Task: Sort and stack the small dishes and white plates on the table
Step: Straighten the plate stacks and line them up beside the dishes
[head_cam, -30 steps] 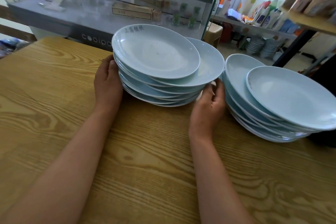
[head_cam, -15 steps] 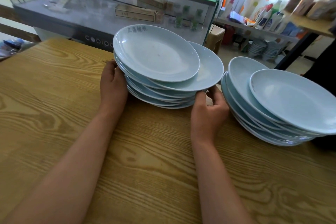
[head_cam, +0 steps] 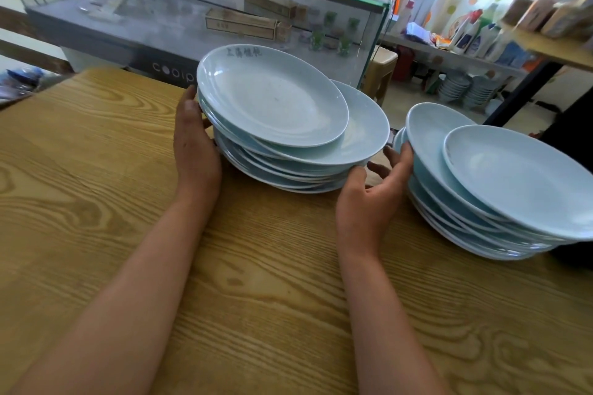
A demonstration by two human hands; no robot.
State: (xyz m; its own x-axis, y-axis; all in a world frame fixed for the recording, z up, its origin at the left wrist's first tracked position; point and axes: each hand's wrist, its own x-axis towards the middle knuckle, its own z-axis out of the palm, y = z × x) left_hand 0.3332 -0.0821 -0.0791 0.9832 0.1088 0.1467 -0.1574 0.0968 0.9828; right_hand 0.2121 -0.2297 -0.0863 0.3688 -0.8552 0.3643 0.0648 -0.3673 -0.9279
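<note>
1. Because only the head view is given, everything here comes from it: two piles of pale plates stand on the wooden desk [head_cam: 96, 202], the left stack [head_cam: 282, 125] in the middle and the right stack [head_cam: 487, 189] near the desk's right edge, a narrow gap between them.
2. The left stack is uneven; its top plate [head_cam: 272, 93] sits shifted left over a wider plate that juts out to the right. The two hands bracket this pile from either side, likely to square it up or to lift it whole.
3. The left hand [head_cam: 195, 144] lies flat against the stack's left rim, fingers straight and together, pressing rather than gripping.
4. The right hand [head_cam: 372, 199] sits in the gap between the piles, fingers spread apart and loosely curved; its thumb touches the left stack's lower right rim, while the outer fingers reach the rim of the right stack. It clamps on nothing.
5. The right stack also leans, its plates staggered rightward, so it looks unsorted still.
</note>
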